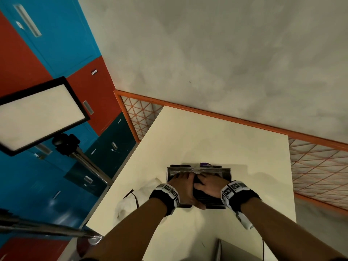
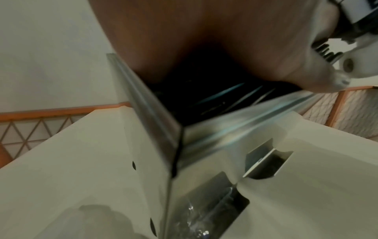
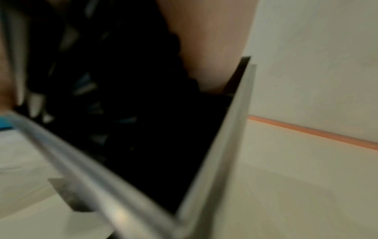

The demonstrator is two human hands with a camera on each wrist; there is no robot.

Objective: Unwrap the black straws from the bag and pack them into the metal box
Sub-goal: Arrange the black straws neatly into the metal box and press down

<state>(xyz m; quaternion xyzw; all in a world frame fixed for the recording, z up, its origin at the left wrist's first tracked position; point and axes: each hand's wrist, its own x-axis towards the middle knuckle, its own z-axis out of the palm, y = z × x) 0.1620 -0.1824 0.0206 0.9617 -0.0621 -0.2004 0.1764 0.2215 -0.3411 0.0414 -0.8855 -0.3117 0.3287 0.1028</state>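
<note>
Fingers of both hands lie fairly straight and pressed down on the black straws [image 1: 202,193] inside the metal box [image 1: 227,171]; neither hand pinches or curls round anything that I can see. Taking the box as landmark: at its left end the left hand [image 1: 181,187] reaches in over the near-left corner; to the right, the right hand [image 1: 208,185] covers the middle of the bundle, the two hands touching or nearly so. The straws' long axis seems to run from the near wall to the far wall, under the palms, so the next push is probably straight down, either hand equally near. Left of the box on the table [image 1: 207,132] lies the crumpled bag [image 1: 131,202].

The head view shows both hands at once; the left wrist view alone shows glints on single straws [image 2: 220,95] below the rim [image 2: 147,103], while the right wrist view is blurred, only dark contents against a wall [image 3: 229,129].
</note>
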